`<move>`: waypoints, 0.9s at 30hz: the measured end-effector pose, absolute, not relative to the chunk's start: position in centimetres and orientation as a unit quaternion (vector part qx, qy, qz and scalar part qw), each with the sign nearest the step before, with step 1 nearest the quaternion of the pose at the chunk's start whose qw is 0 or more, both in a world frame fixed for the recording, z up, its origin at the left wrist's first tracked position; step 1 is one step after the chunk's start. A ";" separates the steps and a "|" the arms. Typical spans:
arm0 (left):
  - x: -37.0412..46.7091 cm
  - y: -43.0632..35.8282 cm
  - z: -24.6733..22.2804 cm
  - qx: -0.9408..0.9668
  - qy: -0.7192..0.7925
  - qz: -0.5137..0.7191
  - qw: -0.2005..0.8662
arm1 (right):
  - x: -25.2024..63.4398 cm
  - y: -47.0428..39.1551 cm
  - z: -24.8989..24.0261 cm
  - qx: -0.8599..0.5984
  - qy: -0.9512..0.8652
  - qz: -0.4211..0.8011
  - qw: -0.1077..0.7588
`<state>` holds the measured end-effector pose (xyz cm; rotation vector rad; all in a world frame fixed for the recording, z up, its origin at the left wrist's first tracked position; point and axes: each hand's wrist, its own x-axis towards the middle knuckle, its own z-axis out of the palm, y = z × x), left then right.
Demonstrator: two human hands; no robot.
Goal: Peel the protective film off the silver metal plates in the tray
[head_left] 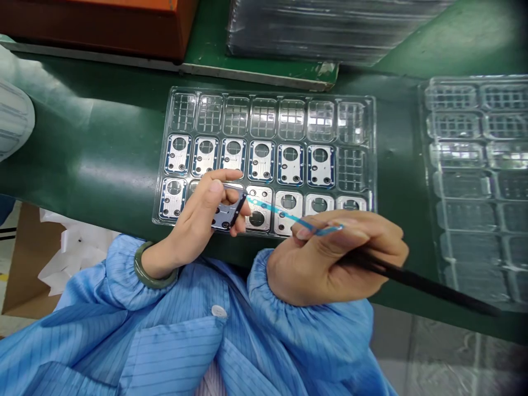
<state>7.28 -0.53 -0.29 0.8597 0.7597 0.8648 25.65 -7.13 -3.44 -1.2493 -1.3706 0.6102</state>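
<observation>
My left hand (pixel 202 214) holds a dark metal plate (pixel 229 208) with a large round hole, tilted over the near row of a clear tray (pixel 264 94). A blue film strip (pixel 280 211) stretches from the plate's right edge to my right hand (pixel 342 256), whose thumb and fingers pinch its far end. The same hand also grips a thin black tool (pixel 429 283) pointing to the lower right. Silvery plates with blue edges (pixel 261 160) lie in the tray's middle row, and more sit in the near row. The pockets of the far row hold no plates.
Another clear tray (pixel 457 220) lies at the right. Behind are a stack of clear trays (pixel 322 33) and an orange box (pixel 94 25). A white round container (pixel 14 113) stands at the left edge, and a cardboard box (pixel 25 264) is below the green table (pixel 107 181).
</observation>
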 end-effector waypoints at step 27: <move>7.5 -0.9 -1.3 0.384 0.314 0.505 0.706 | 18.4 -7.6 -0.5 -0.532 -0.474 0.239 0.659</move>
